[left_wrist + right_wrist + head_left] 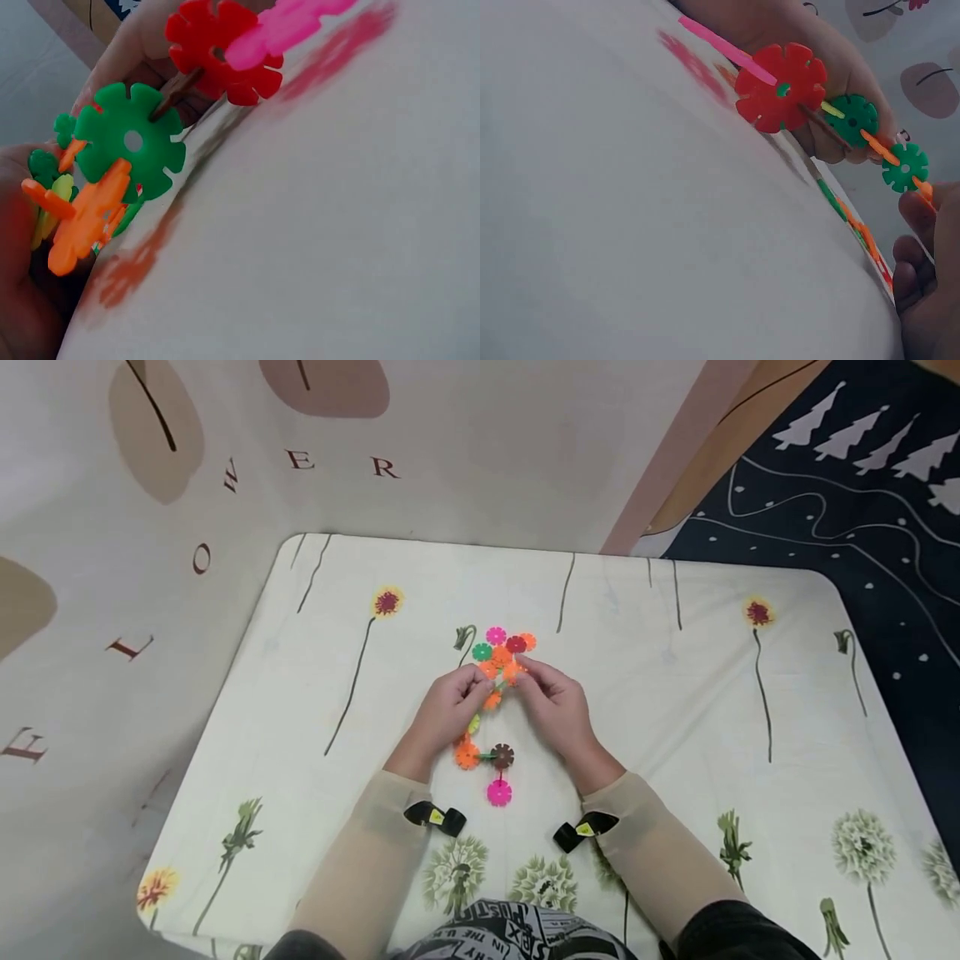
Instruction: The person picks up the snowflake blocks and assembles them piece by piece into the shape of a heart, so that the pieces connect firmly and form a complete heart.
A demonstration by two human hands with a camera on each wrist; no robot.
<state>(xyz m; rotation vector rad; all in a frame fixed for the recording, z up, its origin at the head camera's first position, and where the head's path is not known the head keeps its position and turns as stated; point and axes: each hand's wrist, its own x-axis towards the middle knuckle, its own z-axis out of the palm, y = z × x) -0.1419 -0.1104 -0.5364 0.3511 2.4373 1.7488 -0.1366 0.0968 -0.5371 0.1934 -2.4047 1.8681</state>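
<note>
Both hands meet over a chain of slotted plastic flower discs. My left hand (452,703) pinches the chain between thumb and curled fingers. Opposite it, my right hand (557,705) grips an orange disc (513,672) with thumb and fingertips. Towards me the chain bends through an orange disc (467,755), a green disc (127,161), a brown disc (502,755) and a red disc (781,88) to a pink disc (499,792) at its end. Neighbouring discs stand crosswise in each other's slots. Fingers hide part of the chain's middle.
Just beyond the hands lie more discs: a pink one (496,636), a dark red one (515,644) and a green one (482,652). A white flower-printed cloth covers the table (675,710). A printed curtain (487,468) hangs behind its far edge.
</note>
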